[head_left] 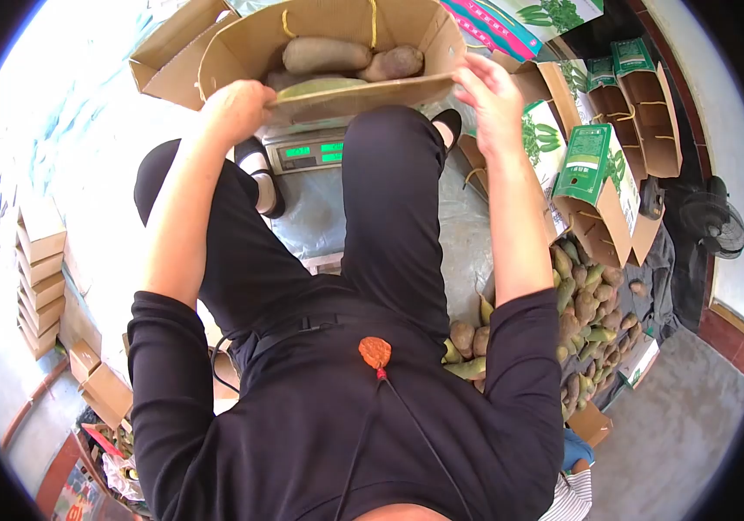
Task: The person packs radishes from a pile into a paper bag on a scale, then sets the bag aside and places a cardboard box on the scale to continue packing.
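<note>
A cardboard box (329,106) with yellow cord handles stands open in front of my knees. Inside lie several long root vegetables: a pale brown one (327,55), a pinkish-brown one (394,62) and, along the near wall, a green one (320,87). My left hand (240,108) is closed over the near rim at the box's left side. At the right corner, my right hand (487,91) pinches the rim between thumb and fingers. Just below the box shows a digital scale (307,154) with lit green displays, partly hidden by the box and my legs.
Root vegetables (589,304) lie heaped on the floor to my right. Beside them stand green-and-white printed cartons (598,169) and a fan (712,221). Stacked brown boxes (40,278) are at the left. Part of another person in a striped garment (573,499) shows behind me.
</note>
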The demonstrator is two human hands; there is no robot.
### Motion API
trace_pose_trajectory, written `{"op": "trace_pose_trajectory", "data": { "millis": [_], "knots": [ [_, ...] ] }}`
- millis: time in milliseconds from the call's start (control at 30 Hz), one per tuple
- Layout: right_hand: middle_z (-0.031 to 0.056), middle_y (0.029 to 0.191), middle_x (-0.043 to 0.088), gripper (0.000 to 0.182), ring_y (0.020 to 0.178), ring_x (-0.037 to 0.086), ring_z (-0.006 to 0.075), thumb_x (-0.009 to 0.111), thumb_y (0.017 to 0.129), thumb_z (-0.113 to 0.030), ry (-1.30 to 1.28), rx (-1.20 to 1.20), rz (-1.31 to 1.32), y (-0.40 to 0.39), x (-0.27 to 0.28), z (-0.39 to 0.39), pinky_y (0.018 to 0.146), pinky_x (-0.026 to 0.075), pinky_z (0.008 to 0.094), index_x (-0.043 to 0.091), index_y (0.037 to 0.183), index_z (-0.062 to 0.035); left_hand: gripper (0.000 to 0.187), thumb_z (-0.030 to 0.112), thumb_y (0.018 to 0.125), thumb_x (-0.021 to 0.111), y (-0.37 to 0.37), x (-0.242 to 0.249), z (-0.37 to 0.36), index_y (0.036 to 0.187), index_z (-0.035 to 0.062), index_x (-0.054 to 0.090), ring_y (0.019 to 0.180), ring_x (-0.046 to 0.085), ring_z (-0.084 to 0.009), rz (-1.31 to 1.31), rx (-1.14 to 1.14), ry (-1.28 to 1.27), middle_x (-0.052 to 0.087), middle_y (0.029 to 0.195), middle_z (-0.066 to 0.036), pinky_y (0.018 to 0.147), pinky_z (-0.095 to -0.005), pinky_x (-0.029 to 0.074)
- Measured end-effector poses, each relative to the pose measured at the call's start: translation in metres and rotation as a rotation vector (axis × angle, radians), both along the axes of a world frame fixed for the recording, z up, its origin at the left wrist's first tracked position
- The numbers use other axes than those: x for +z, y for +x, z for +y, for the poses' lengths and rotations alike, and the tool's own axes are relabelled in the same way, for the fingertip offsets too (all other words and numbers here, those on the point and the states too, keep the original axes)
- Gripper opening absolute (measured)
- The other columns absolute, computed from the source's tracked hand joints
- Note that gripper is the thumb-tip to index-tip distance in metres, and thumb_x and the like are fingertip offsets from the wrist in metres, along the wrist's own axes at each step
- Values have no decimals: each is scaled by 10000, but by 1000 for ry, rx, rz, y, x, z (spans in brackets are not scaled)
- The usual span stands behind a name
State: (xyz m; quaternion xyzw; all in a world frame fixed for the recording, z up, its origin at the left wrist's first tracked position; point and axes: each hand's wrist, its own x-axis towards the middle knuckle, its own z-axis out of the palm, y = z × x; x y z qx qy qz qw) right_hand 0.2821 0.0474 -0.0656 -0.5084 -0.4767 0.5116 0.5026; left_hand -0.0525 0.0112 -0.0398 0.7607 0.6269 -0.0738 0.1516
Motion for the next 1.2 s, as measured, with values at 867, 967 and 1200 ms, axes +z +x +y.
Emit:
{"op": "trace_pose_trajectory", "data": {
  "millis": [867,967,1200],
  "knots": [
    [112,969,627,313,819,614,236,599,810,-188,-1305,257,-761,198,-229,-502,705,481,352,600,1094,-56,320,229,762,662,16,-4,0,1054,98,651,948,606,-292,-73,-100,92,645,991,-109,836,-390,477],
    [93,967,623,313,804,609,215,589,820,-184,-1337,230,-637,195,-227,-506,685,480,338,594,1108,-62,329,250,766,668,20,-6,1,1058,101,655,976,602,-295,-52,-99,72,649,1017,-113,845,-391,479],
    [51,963,614,317,769,598,167,565,843,-176,-1058,83,-343,164,-265,-392,640,476,306,580,1142,-74,341,313,793,661,22,2,6,1051,90,658,891,616,-269,-202,-21,43,648,934,-106,789,-372,484]
  ]
}}
